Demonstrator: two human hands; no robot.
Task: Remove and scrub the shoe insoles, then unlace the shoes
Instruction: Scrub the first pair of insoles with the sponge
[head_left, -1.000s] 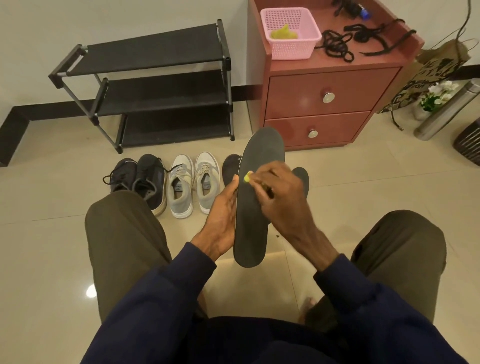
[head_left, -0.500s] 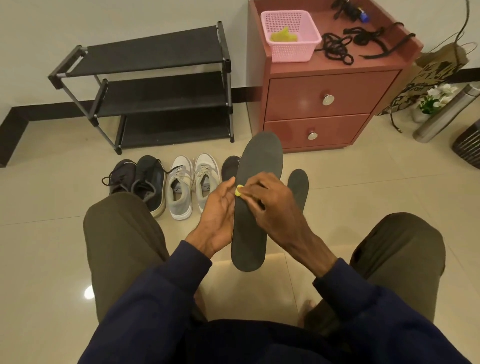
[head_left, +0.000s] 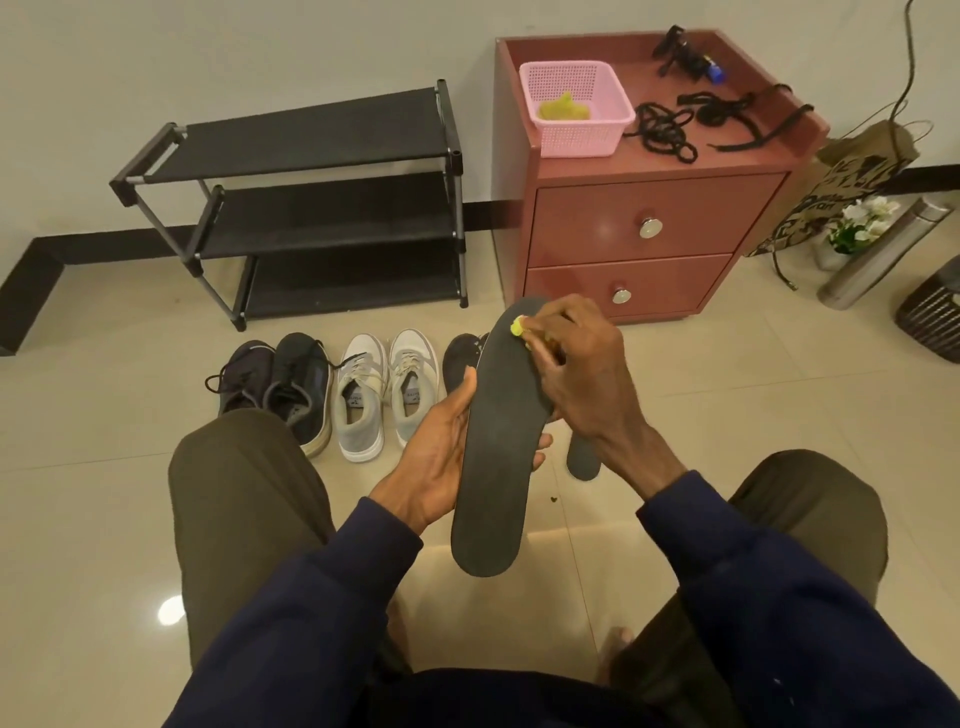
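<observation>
One dark insole (head_left: 493, 467) is held upright above the floor, between the knees, with its toe end pointed away from the person. It is gripped at mid-length by the left hand (head_left: 441, 447): the thumb is laid along the left edge and the fingers are wrapped behind, their tips showing at the right edge. A small yellow scrubber (head_left: 518, 327) is pinched in the curled fingertips of the right hand (head_left: 576, 374) and pressed against the insole's upper face, close to the left rim of the toe end.

The scrubbing step is judged to be in hand, with the toe area being worked. A second insole (head_left: 582, 462) is seen lying on the floor just behind the right wrist, partly hidden. Whether it has been scrubbed cannot be told.

For the next move, strokes down toward the heel are likely called for. The left grip would probably have to be shifted, since the middle of the insole is partly bordered by the thumb and must be kept firmly braced against the rubbing pressure.

Unlacing appears not to be finished: a grey pair (head_left: 387, 389) and a dark pair (head_left: 280, 384) stand on the floor with laces threaded, and a black shoe (head_left: 460, 358) is half hidden behind the insole. Loose black laces (head_left: 665, 130) are seen lying on the drawer cabinet (head_left: 649, 228) beside a pink basket (head_left: 576, 135).
</observation>
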